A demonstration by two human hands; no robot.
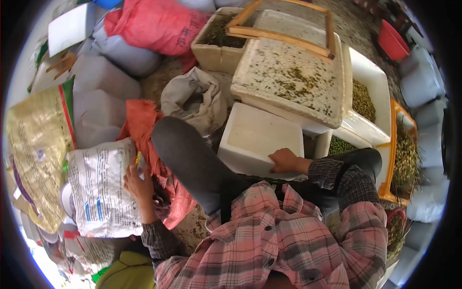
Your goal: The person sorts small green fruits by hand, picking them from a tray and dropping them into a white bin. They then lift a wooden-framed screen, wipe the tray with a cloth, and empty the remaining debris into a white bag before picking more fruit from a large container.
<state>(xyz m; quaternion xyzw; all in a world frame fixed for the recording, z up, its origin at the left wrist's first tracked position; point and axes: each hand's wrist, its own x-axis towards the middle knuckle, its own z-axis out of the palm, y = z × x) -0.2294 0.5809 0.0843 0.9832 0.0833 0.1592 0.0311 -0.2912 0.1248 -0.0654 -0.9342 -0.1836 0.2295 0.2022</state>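
Observation:
My right hand is closed on the near right rim of a white foam box, its fingers reaching over the edge. The box stands between my knees, and its inside looks bare. On the left, my left hand has its fingers bent around a small yellow and clear thing, too small to name. That hand is beside the edge of a white printed sack, next to a red woven sack.
A foam lid strewn with greenish bits lies ahead, under a wooden frame. Foam boxes of green pieces and an orange crate of stalks stand right. An open whitish sack is ahead; a pink sack lies beyond.

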